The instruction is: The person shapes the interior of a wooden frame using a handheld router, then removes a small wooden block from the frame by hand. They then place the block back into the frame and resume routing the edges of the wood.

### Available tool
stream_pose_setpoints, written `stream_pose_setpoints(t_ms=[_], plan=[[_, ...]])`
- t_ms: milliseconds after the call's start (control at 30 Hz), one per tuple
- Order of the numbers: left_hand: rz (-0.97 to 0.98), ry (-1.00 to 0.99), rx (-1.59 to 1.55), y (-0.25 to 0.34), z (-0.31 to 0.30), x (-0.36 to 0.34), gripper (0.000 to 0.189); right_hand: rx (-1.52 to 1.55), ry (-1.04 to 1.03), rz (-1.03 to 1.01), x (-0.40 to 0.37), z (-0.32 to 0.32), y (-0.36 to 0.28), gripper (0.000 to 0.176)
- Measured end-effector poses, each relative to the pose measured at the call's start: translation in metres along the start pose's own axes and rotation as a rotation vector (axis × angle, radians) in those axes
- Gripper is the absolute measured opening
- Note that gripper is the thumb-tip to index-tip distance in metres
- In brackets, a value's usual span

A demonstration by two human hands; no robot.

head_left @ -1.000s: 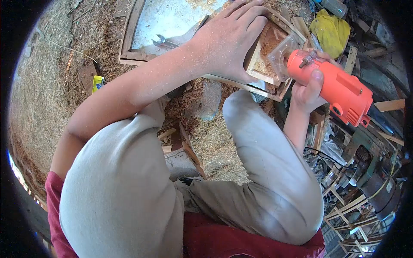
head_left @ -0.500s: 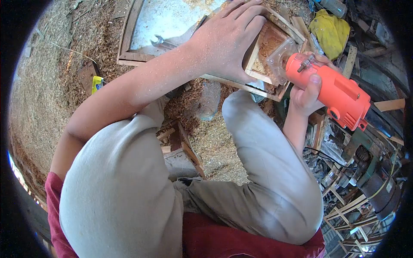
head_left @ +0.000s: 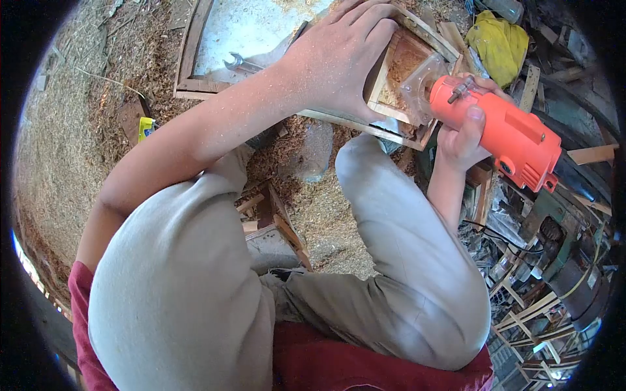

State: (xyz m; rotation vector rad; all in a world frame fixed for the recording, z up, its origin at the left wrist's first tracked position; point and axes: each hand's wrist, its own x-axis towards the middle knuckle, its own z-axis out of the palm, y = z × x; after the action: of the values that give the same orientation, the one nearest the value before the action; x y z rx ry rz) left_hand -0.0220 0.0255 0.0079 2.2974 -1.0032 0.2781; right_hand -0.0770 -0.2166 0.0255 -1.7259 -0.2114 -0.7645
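Observation:
My right hand (head_left: 464, 135) is wrapped round an orange power tool (head_left: 515, 135), its thumb on the near side. The tool's clear plastic base (head_left: 420, 85) rests against the edge of a small wooden frame (head_left: 409, 118) dusted with sawdust. My left hand (head_left: 345, 58), sprinkled with sawdust, grips this wooden frame, thumb at its near edge and fingers at its far side. Under the hands lies a larger wood-edged board with a pale surface (head_left: 241, 32). A metal wrench (head_left: 240, 63) lies on it beside my left forearm. The tool's bit is hard to make out.
A yellow cloth (head_left: 499, 49) and wood scraps lie beyond the tool. A clear plastic piece (head_left: 317, 153) and a wooden box (head_left: 277, 228) sit on the shavings between my legs. A yellow packet (head_left: 147, 128) is at left. Machinery (head_left: 554, 241) and wooden frames stand at right.
The orange tool and my right hand have shifted slightly left. The wooden frame, board and wrench also appear slightly farther left and up. Both grips look the same.

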Motion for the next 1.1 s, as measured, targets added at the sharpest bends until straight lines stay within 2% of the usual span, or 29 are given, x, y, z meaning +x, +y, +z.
stream_pose_setpoints(t_ms=[267, 367, 867, 1100], plan=[[0.005, -0.025, 0.074, -0.002, 0.003, 0.0, 0.118, -0.013, 0.018, -0.004, 0.005, 0.004, 0.0, 0.054], [-0.005, -0.01, -0.008, -0.001, 0.0, 0.0, 0.119, -0.005, 0.009, 0.004, 0.007, 0.006, -0.001, 0.054], [0.032, 0.08, 0.001, -0.002, 0.001, -0.001, 0.11, 0.017, -0.017, 0.039, 0.013, 0.016, -0.002, 0.058], [0.008, 0.06, 0.003, 0.002, -0.003, -0.001, 0.111, 0.023, -0.013, 0.03, 0.014, 0.014, -0.001, 0.057]])
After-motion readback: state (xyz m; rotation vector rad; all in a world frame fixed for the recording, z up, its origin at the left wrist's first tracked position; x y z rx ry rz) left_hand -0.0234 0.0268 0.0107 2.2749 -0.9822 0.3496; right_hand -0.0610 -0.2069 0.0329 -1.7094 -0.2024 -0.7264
